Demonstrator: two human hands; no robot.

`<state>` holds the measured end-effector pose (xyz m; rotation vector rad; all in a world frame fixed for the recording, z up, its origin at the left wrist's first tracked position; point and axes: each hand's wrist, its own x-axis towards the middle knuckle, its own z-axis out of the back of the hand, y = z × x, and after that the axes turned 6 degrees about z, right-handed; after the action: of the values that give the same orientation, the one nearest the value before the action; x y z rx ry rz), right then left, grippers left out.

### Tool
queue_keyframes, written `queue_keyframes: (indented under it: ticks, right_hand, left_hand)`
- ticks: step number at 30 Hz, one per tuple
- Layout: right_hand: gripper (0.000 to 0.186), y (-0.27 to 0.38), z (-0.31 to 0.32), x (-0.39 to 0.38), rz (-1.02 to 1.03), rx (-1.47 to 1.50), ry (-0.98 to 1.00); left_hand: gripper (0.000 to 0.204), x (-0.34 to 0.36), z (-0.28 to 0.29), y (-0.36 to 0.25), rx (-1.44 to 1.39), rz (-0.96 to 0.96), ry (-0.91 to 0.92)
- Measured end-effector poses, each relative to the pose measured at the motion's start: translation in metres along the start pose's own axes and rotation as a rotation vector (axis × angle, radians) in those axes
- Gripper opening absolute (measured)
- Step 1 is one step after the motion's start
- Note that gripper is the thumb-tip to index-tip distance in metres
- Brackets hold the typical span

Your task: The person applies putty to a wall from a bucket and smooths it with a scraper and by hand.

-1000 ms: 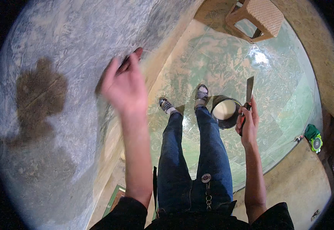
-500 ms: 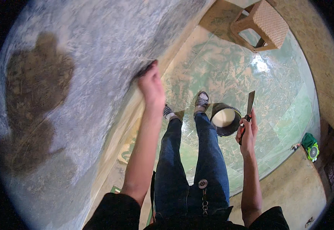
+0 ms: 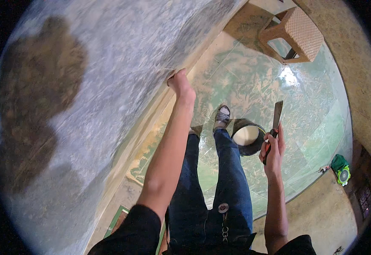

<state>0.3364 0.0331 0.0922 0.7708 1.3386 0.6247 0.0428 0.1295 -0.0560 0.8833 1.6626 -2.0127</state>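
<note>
My left hand (image 3: 180, 83) is raised against the grey, smeared wall (image 3: 121, 55), close to the wall's lower edge. Its fingers are curled in toward the surface, and a small dark edge shows by them; what they grip is hidden. In my right hand (image 3: 274, 153) is a putty knife (image 3: 278, 114), its metal blade pointing up and away and its black and red handle wrapped by my fingers. Just left of that hand, on the floor, a black bucket (image 3: 248, 148) holds a pale cream mass.
My feet stand on a green tiled floor (image 3: 245, 89) streaked with pale smears. A brown woven-pattern stool (image 3: 306, 36) is at the far right. Near the right wall lies a green object with a round grey face (image 3: 343, 175). A green-edged frame (image 3: 116, 221) sits at the lower left.
My left hand has moved slightly down and right along the wall, and its blur is gone. My right hand keeps the putty knife in nearly the same place.
</note>
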Motion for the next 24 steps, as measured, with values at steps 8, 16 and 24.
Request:
queue_keyframes:
  ticks: [8,16,24]
  right_hand:
    - [0.059,0.0,0.005,-0.009,-0.082,0.042,-0.012]
    - [0.061,0.021,0.008,-0.015,-0.045,0.039,-0.014]
    - [0.063,0.023,-0.023,-0.023,-0.053,0.118,0.129]
  left_hand:
    - [0.011,-0.029,0.021,-0.025,-0.109,0.067,0.349]
    - [0.005,-0.112,0.01,-0.058,-0.25,0.202,0.441]
    - [0.03,-0.06,-0.006,-0.026,-0.184,0.173,0.18]
